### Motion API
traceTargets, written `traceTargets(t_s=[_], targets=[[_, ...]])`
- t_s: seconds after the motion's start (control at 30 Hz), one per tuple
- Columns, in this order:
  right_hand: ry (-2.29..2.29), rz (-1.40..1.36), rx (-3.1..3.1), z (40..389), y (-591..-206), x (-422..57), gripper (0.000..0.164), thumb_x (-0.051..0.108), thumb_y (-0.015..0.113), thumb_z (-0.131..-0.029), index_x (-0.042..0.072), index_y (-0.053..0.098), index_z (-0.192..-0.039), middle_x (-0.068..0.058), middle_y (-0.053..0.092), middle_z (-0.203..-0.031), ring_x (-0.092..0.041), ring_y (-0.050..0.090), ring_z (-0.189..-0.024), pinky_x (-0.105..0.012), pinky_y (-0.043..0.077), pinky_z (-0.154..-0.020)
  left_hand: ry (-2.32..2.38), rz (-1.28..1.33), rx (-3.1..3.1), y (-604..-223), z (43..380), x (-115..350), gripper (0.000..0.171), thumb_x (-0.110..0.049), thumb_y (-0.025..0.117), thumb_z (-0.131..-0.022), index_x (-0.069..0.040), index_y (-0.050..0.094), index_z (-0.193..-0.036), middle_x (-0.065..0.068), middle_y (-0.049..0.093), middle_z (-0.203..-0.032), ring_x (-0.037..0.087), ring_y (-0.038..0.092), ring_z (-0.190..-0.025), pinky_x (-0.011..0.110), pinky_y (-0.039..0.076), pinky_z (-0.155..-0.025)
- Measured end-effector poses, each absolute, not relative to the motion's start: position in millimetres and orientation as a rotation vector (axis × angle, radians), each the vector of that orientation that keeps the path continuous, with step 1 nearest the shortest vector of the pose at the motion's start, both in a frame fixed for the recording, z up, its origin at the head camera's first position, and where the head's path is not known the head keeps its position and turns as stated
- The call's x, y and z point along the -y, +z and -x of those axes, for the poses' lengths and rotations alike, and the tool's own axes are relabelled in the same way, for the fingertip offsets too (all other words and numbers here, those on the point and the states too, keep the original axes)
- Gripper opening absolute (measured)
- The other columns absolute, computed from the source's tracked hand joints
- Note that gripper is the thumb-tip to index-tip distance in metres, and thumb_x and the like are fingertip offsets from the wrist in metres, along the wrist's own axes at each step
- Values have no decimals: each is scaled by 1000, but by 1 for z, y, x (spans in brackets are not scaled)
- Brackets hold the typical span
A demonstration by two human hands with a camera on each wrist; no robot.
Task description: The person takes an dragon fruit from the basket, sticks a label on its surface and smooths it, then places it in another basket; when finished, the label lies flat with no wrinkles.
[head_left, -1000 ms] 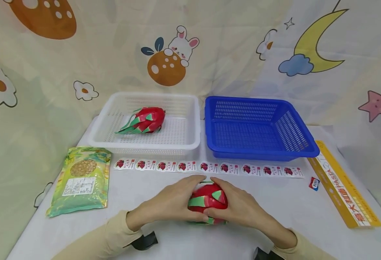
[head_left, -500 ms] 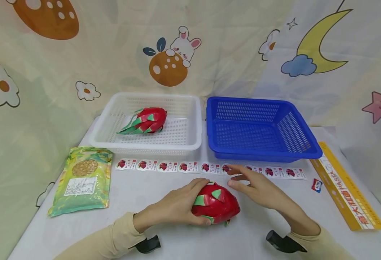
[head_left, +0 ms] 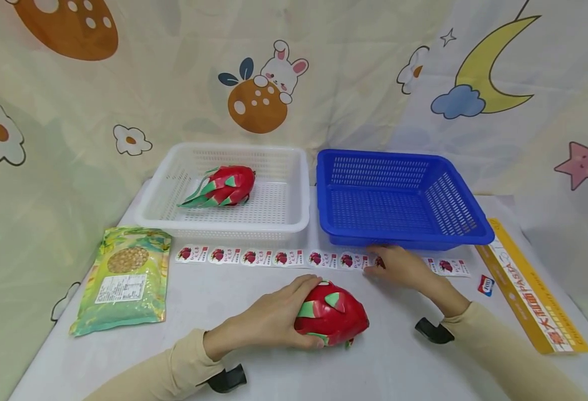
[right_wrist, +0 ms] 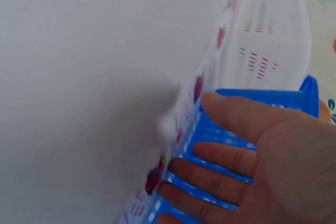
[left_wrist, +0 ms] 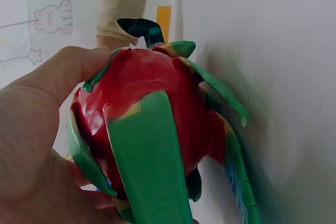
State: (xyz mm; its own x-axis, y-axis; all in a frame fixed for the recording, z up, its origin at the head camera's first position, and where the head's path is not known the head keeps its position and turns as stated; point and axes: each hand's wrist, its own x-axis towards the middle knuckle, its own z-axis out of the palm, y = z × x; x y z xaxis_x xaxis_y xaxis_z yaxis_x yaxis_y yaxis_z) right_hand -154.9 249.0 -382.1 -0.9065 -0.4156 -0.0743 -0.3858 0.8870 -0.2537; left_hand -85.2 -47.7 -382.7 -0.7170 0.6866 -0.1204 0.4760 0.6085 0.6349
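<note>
A red dragon fruit [head_left: 338, 313] with green scales lies on the white table. My left hand [head_left: 266, 313] grips it from the left side; in the left wrist view the thumb curls over the fruit [left_wrist: 194, 114] and some fingers are hidden behind it. Further back, my right hand [head_left: 404, 268] is at the right part of a strip of dragon fruit stickers [head_left: 258, 257], covering some of them. Its fingers [right_wrist: 210, 179] are extended and apart from the thumb in the right wrist view. Whether they touch the strip, I cannot tell.
Behind the strip stand a white basket [head_left: 224, 226] holding another dragon fruit [head_left: 230, 185] and a blue basket [head_left: 404, 238]. A green-yellow bag [head_left: 126, 278] lies left. On the right are a yellow pasta box [head_left: 534, 289] and a small red-and-blue packet [head_left: 486, 285].
My right hand has let go of the dragon fruit and moved back and right to the sticker strip. The left hand keeps its hold, and the fruit has turned slightly, its end pointing right.
</note>
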Motion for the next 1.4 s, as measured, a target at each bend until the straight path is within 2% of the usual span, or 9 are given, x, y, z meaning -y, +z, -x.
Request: traceTargets(t_s=[0.07,0.27,0.43,0.63,0.87,1.1,1.23,1.4], targets=[[-324,615,-2954,156,-387,-247,45,26,74,-84,2,64,-121,-9,66,-86,-18,55,-71,-37,51,-65,829,-937,-2483,-383,85,48,98,-53,77,-73,-17,28,-150,0,35,-151,17,50,-124,28,57,-80],[-232,623,-3068,154,-394,-244,42,15,76,-79,3,66,-118,-5,62,-79,-18,51,-67,-37,52,-63,828,-939,-2491,-383,85,48,98,-53,77,-73,-16,28,-150,1,34,-152,18,50,-124,28,57,-81],[-204,641,-3109,153,-397,-245,41,11,74,-77,3,67,-116,-9,68,-88,-20,56,-70,-44,56,-69,830,-935,-2487,-383,84,48,98,-53,77,-73,-17,28,-150,0,34,-152,18,49,-125,29,57,-81],[-211,655,-3105,152,-397,-244,40,10,75,-75,2,68,-113,-10,69,-90,-23,58,-74,-44,55,-71,829,-936,-2483,-382,84,48,98,-52,77,-73,-16,27,-150,0,34,-152,18,49,-126,29,57,-82],[-215,626,-3083,147,-393,-243,30,14,77,-76,4,70,-104,-12,65,-99,-30,62,-93,-48,54,-80,818,-927,-2463,-378,86,49,99,-53,77,-74,-16,27,-151,0,33,-153,18,47,-128,31,56,-84],[-473,648,-3027,142,-383,-246,18,5,73,-79,5,67,-95,-6,68,-88,-21,65,-81,-40,57,-72,802,-946,-2468,-365,92,50,104,-63,73,-74,-16,24,-153,2,28,-158,21,38,-138,40,55,-91],[-537,752,-2996,140,-375,-248,14,1,72,-79,10,66,-89,-2,69,-84,-18,66,-80,-37,58,-72,864,-1026,-2515,-347,106,48,96,-61,68,-80,-16,26,-153,1,29,-158,19,33,-143,43,46,-104],[-623,799,-2941,135,-360,-249,14,2,72,-82,10,67,-91,0,69,-86,-18,68,-83,-36,58,-74,812,-1188,-2526,-328,134,28,75,-48,65,-89,-11,37,-148,2,43,-150,17,40,-140,37,40,-111]])
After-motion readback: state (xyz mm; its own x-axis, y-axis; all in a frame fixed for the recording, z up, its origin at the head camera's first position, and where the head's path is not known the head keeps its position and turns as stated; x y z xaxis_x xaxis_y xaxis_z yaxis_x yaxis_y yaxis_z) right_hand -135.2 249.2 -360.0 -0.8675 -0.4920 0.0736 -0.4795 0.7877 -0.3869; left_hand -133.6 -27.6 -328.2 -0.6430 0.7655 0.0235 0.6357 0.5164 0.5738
